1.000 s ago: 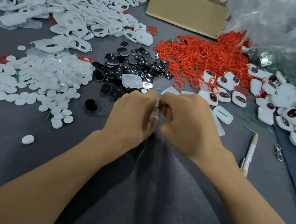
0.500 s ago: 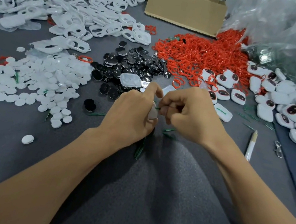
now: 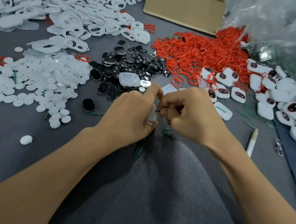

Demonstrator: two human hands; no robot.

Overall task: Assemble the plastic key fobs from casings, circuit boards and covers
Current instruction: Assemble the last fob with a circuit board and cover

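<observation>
Left grip (image 3: 131, 115): curled round white casing (image 3: 152, 114), above table (image 3: 21, 160) centre
Right grip (image 3: 190, 116): pinching green strip (image 3: 157, 111), likely board, at casing edge
Advice: steady casing, feed strip straight, avoid bending

Grey felt tabletop (image 3: 2, 157), cardboard box (image 3: 184, 4) at back, clear plastic bag (image 3: 290, 27) beside it

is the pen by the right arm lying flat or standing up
Lying flat: the pen rests lengthwise on the grey table, its whole side against the surface, with nothing holding it.
</observation>
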